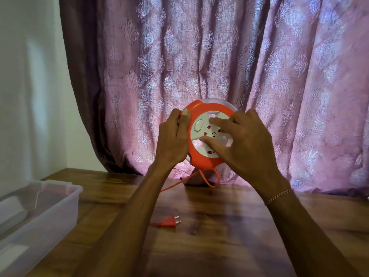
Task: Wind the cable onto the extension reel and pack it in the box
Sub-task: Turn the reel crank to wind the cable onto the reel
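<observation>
An orange extension reel [201, 156] with a white socket face is held upright in the air above the wooden table [219, 236]. My left hand [173, 140] grips its left rim, thumb on the front. My right hand [243, 142] lies on the white face with straight fingers spread over the sockets. An orange cable [207, 178] hangs from the reel's bottom in a loop and runs down left behind my left forearm. Its orange two-pin plug [168, 221] lies loose on the table. A clear plastic box [60, 212] stands at the left, open.
A purple patterned curtain [199, 66] hangs right behind the reel and rests on the table's far edge. A white wall [26, 86] is on the left. Something red shows dimly inside the clear box.
</observation>
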